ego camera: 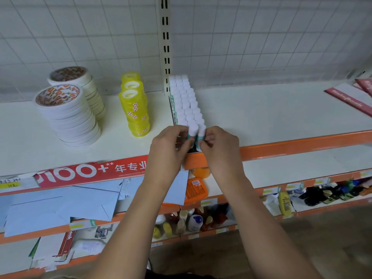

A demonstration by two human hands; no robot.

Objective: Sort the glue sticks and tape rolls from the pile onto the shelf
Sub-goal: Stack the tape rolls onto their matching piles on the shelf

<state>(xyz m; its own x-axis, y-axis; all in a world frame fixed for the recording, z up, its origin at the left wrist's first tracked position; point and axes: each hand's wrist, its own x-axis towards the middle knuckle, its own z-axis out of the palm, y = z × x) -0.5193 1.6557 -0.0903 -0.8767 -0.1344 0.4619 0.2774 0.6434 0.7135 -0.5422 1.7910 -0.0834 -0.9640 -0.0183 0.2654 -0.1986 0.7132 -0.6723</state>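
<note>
On the shelf [261, 109], at its front edge, the left hand [169, 147] pinches the left glue stick [192, 131] and the right hand [219, 144] pinches the right glue stick [202, 132]. Both grips are closed. The sticks stand upright, white caps up, fronting the glue-stick rows [186, 101]. The red banner [90, 172] reads "100+ 年专业".

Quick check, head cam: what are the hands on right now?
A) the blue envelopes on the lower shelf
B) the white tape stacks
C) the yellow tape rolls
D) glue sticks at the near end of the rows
D: the left hand and right hand each pinch a white-capped glue stick at the near end of the rows on the shelf.
</note>
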